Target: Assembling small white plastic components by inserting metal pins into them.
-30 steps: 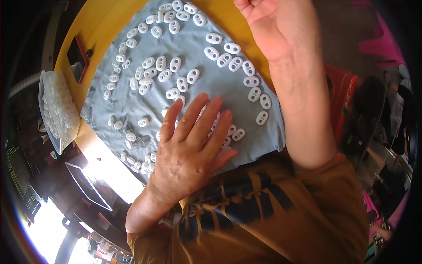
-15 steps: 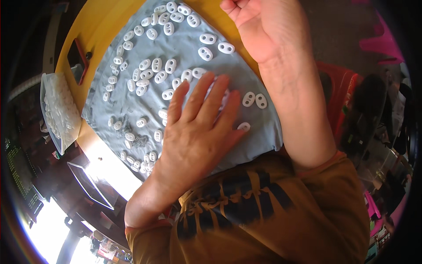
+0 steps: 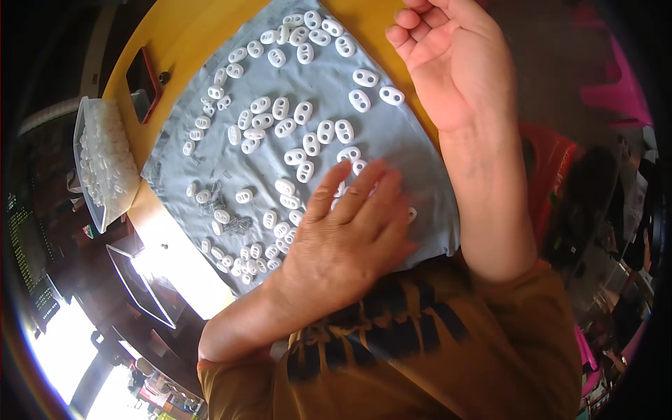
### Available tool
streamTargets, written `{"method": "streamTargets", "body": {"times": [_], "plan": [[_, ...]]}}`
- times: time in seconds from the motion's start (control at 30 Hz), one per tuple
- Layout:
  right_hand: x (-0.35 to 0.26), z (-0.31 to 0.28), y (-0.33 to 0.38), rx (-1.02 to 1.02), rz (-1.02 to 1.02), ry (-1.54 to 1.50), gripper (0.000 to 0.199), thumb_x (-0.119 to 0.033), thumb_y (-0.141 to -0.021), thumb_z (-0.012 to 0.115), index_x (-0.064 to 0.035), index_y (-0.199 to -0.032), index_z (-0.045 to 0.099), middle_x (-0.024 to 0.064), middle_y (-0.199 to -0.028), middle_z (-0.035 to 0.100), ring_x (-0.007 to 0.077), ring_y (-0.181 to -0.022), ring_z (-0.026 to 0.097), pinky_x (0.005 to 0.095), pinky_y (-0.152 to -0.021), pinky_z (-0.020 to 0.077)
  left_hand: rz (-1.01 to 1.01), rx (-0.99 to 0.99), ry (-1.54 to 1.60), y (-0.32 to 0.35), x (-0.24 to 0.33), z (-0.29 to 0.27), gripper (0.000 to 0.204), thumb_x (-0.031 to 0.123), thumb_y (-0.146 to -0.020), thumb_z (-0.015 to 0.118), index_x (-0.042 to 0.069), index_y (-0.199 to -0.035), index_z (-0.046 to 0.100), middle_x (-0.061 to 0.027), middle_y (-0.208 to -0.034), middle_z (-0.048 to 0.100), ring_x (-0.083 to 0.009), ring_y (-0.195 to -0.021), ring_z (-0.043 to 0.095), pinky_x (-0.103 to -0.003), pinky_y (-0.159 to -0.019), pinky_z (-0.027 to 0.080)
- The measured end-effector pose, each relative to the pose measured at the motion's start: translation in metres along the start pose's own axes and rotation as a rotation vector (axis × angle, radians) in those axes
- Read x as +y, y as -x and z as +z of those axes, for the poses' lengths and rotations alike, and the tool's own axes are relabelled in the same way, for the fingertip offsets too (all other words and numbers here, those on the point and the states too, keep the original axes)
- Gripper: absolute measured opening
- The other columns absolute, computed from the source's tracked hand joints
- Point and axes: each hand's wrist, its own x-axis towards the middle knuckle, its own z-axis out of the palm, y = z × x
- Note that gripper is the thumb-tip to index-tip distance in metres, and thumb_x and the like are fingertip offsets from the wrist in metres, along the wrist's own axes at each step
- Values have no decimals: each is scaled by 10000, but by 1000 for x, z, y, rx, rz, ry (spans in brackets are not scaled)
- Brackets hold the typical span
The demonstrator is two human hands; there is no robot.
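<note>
Many small white oval plastic pieces (image 3: 303, 112), each with two holes, lie scattered on a grey-blue cloth (image 3: 413, 136). My left hand (image 3: 353, 227) is palm down over the pieces nearest me, with its fingers spread. Some pieces are partly covered by the fingers, and whatever lies beneath the palm is hidden. Off the cloth's right edge, my right hand (image 3: 465, 73) is raised with its palm turned up and its fingers loosely bent. Nothing shows in that palm. Its fingertips are partly cut off by the top of the picture.
The cloth covers part of a yellow table (image 3: 164, 38). A clear plastic container (image 3: 105, 164) full of whitish pieces stands at the left edge, near a red-edged phone (image 3: 143, 85). Small dark bits (image 3: 238, 225) lie on the cloth. Red (image 3: 549, 168) and pink (image 3: 619, 91) plastic furniture stands at right.
My left hand has drawn back toward my body and a little right, uncovering several pieces. Some pieces at the right are now closer to it or under it. The whole view has shifted slightly.
</note>
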Motion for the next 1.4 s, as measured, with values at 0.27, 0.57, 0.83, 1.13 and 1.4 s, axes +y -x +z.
{"method": "streamTargets", "body": {"times": [0.27, 0.57, 0.83, 1.13, 1.4], "plan": [[4, -1, -1, -18, 19, 9, 128, -127, -823, 591, -57, -930, 596, 2, -743, 532, 109, -693, 475, 237, -670, 401, -37, 214, -16, -44, -32, -5, 507, 164, -673, 710, 41, -1135, 540, -143, -1269, 462, -335, -1165, 443, -447, -948, 372], [10, -6, 0, -131, 121, 133, 104, -117, -845, 568, -47, -916, 600, 22, -758, 562, 121, -710, 516, 243, -704, 421, -77, 132, -90, -22, -35, -12, 432, 209, -689, 707, 54, -1074, 587, -109, -1241, 499, -287, -1162, 462, -451, -968, 357], [22, -11, -4, -331, 32, 274, 190, -84, -819, 558, 14, -966, 627, 50, -811, 606, 124, -768, 545, 241, -759, 424, -105, 392, -195, -46, -75, -26, 479, 224, -721, 681, 42, -1138, 529, -165, -1206, 506, -328, -1124, 478, -433, -926, 377], [23, -14, -5, -354, -14, 422, 229, -120, -860, 528, 18, -1025, 606, 64, -856, 613, 127, -807, 563, 270, -811, 433, -160, 169, -195, -25, -65, -27, 498, 311, -758, 654, 47, -1161, 530, -173, -1225, 496, -346, -1178, 428, -444, -965, 343], [28, -6, 4, -345, -281, 562, 197, -73, -826, 575, 32, -986, 619, 54, -856, 623, 99, -781, 559, 220, -743, 433, -224, 211, -217, -28, -64, -26, 484, 338, -778, 638, 58, -1162, 544, -154, -1234, 499, -327, -1197, 420, -441, -980, 336]]}}
